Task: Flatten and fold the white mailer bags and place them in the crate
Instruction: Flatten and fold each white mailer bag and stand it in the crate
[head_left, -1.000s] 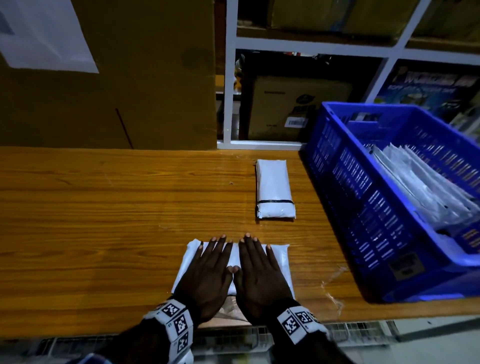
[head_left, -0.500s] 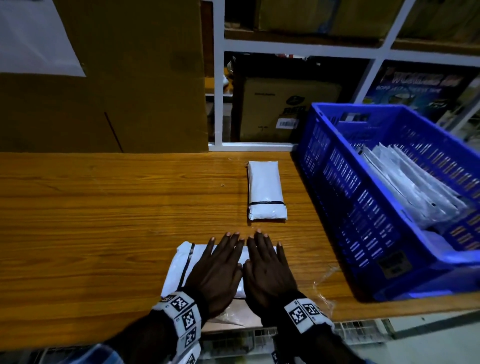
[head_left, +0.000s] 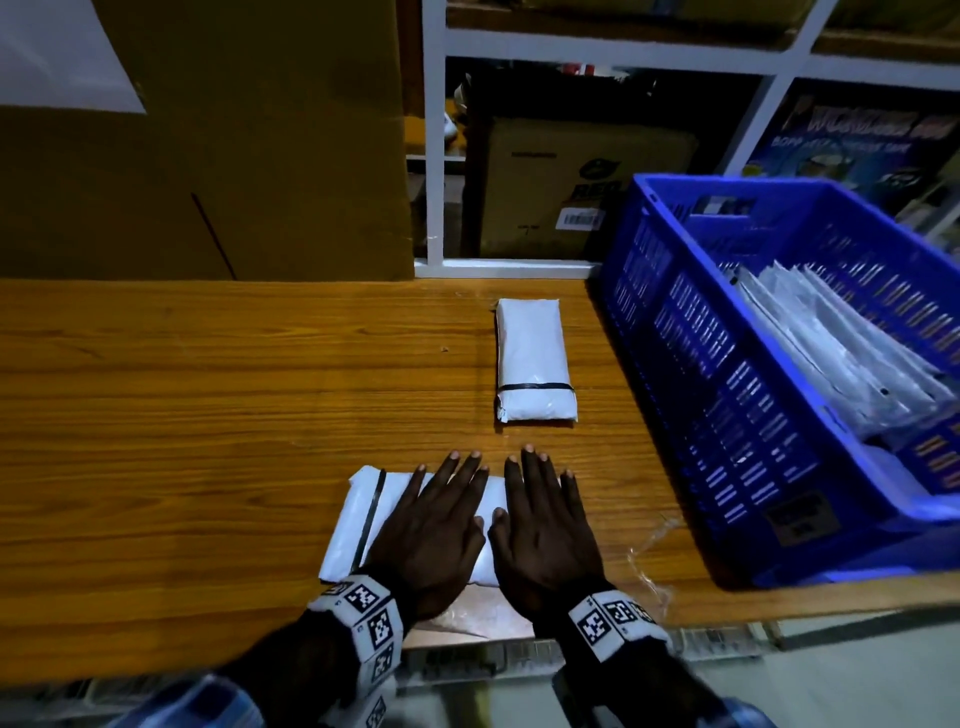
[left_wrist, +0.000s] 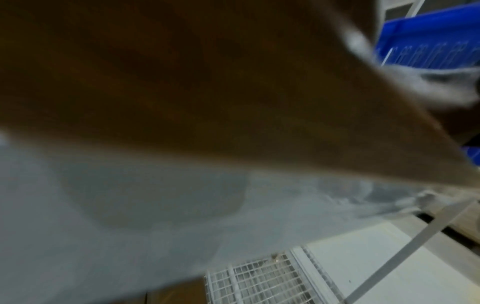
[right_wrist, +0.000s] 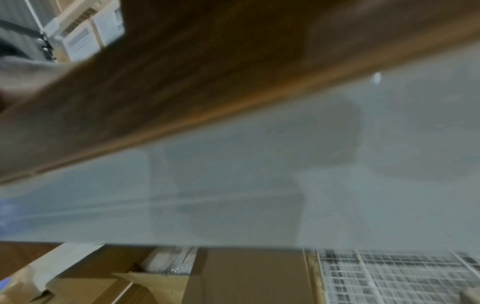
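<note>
Flattening is under way: both hands, left (head_left: 434, 535) and right (head_left: 545, 530), press flat-fingered on the mailer (head_left: 358, 512) at the desk (head_left: 208, 415) edge. Next, judging by this, a fold, then the crate (head_left: 727, 395) (right, part-filled).

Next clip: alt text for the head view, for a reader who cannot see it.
Left hand and right hand press flat, side by side, on a white plastic mailer bag at a wooden table's near edge. A folded white mailer bag lies beyond; a blue plastic crate holding more bags stands right.
</note>
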